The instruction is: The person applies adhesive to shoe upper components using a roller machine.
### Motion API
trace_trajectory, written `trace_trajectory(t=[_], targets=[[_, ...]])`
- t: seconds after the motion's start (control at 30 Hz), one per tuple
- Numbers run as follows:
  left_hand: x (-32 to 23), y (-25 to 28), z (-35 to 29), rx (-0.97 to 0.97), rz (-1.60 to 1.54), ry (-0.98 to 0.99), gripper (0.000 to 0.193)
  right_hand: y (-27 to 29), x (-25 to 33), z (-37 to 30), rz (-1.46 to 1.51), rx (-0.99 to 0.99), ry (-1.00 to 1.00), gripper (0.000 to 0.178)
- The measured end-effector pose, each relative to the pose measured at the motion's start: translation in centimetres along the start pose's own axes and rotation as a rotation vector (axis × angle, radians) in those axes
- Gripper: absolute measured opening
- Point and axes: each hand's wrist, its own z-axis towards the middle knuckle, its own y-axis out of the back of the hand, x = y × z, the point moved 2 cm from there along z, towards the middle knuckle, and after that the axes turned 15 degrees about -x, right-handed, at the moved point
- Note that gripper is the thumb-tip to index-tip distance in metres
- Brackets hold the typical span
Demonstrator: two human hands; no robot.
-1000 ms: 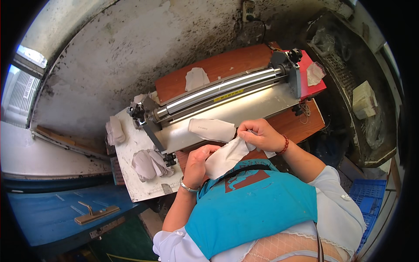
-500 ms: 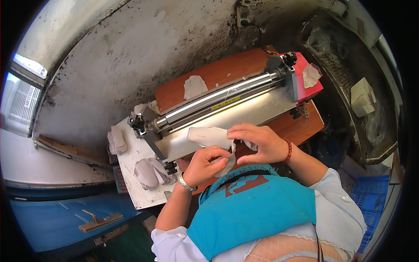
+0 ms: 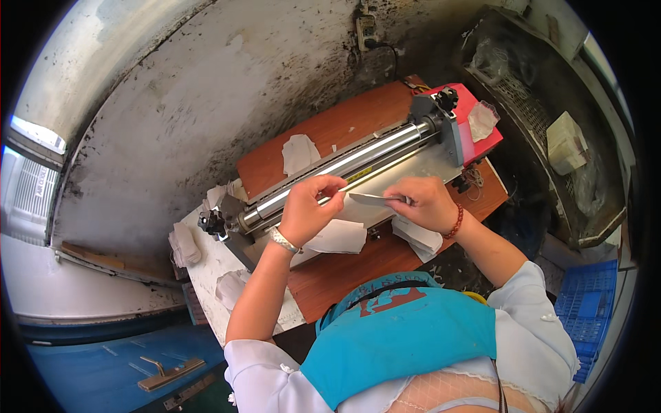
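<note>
My right hand (image 3: 425, 204) pinches a thin pale flat piece (image 3: 375, 199), seen nearly edge-on above the machine's metal bed. Below that hand hang or lie more pale pieces (image 3: 418, 236); whether it also grips them is hard to see. My left hand (image 3: 311, 208) has thumb and index finger brought together close to the piece's tip; anything between them is too small to make out. Beneath it, several pale pieces (image 3: 339, 237) lie at the front edge of a roller machine (image 3: 344, 165) with a long shiny roller.
The machine, with a red end housing (image 3: 475, 103), stands on a brown board (image 3: 323, 279). Another pale piece (image 3: 300, 154) lies behind the roller. Folded bundles (image 3: 183, 244) rest on the white surface at left. A blue crate (image 3: 585, 316) is at right, a wall socket (image 3: 366, 31) behind.
My hands have moved apart and up toward the roller. The crumpled pale piece between them is gone from there; a flat one now shows in my right hand. The view has shifted slightly.
</note>
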Motion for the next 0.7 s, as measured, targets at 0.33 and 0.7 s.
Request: trace_trajectory(t=[0.33,0.7], targets=[[4.1,-6.7,5.5,0.025,0.634,-0.294,0.038,-3.1,-1.4,-2.5,-0.585,0.069,0.511,0.007],[3.1,-11.1,9.7,0.267,0.621,-0.153,0.046,-6.6,-0.7,-0.8,-0.614,0.017,0.523,0.006]])
